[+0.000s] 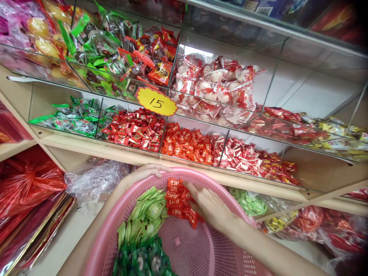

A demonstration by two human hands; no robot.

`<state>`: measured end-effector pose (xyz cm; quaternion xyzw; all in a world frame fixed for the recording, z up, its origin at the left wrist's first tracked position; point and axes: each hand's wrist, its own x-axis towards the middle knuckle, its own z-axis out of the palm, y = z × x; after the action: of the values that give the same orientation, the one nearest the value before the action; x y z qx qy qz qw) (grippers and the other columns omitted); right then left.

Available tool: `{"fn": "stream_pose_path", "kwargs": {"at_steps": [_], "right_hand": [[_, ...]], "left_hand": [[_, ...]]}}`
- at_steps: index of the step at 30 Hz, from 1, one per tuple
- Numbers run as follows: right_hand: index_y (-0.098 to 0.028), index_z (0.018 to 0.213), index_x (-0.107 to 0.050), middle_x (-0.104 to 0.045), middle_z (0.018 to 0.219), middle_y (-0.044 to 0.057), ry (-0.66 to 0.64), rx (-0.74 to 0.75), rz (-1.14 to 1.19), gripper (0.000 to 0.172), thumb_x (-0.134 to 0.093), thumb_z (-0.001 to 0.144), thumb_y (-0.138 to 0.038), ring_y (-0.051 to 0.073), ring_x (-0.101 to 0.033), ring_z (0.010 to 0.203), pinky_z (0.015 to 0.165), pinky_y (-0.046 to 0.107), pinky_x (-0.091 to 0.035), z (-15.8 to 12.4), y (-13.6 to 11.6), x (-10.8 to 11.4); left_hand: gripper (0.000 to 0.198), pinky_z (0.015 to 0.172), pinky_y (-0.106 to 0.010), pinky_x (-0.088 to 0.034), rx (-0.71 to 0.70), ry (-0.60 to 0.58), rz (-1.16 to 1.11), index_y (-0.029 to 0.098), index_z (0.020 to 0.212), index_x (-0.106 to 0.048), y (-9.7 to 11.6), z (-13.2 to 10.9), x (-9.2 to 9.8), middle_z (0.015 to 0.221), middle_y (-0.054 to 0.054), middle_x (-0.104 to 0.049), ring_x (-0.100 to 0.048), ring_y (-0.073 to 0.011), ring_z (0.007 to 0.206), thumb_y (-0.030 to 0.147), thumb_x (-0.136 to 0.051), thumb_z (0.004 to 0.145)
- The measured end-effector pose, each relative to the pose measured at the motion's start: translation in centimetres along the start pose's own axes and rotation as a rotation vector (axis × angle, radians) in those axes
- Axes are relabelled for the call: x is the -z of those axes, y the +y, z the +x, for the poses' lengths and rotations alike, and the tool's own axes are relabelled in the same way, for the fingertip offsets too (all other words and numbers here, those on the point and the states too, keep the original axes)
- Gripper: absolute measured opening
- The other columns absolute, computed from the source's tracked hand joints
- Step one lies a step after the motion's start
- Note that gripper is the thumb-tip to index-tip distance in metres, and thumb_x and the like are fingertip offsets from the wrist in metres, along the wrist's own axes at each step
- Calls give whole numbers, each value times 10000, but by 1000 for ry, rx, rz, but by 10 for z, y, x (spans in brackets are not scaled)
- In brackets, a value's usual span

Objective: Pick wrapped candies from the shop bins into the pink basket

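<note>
A pink plastic basket (103, 226) with perforated walls is in front of me, below the shelf. My left hand (145, 174) is closed over its far rim at the left. Inside the basket, my right hand (208, 203) touches a heap of red-orange wrapped candies (175, 199) by the far wall, its fingers stretched out over them. To the left of these lie light green packets (143, 214). Dark green wrapped candies (143, 257) fill the near left part of the basket. The undersides of the right fingers are partly hidden.
Clear shelf bins above hold red candies (138, 130), orange-red candies (186, 143) and white-and-red packets (212, 86). A yellow tag (156, 101) reads 15. Below the shelf are plastic bags (96, 182) and a red bag (28, 182).
</note>
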<state>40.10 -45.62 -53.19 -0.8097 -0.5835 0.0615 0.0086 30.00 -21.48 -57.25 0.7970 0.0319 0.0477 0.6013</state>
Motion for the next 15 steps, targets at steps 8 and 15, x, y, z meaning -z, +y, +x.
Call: {"fn": "stream_pose_path", "kwargs": {"at_steps": [8, 15], "right_hand": [[-158, 1280, -385, -621, 956, 101, 27, 110, 210, 478, -428, 806, -189, 192, -591, 750, 582, 285, -379, -15, 9, 4], [-189, 1192, -466, -629, 940, 81, -46, 108, 314, 420, -472, 772, -203, 196, -582, 748, 580, 282, -354, -13, 5, -6]], "left_hand": [[339, 1019, -271, -299, -4, 8, 2, 168, 1063, -647, -1, 0, -1, 1193, 25, -605, -465, -178, 1159, 211, -488, 766], [326, 1011, -274, -307, 24, 37, -10, 149, 1042, -653, -1, 1, -1, 1159, 14, -623, -478, -180, 1142, 214, -514, 754]]}}
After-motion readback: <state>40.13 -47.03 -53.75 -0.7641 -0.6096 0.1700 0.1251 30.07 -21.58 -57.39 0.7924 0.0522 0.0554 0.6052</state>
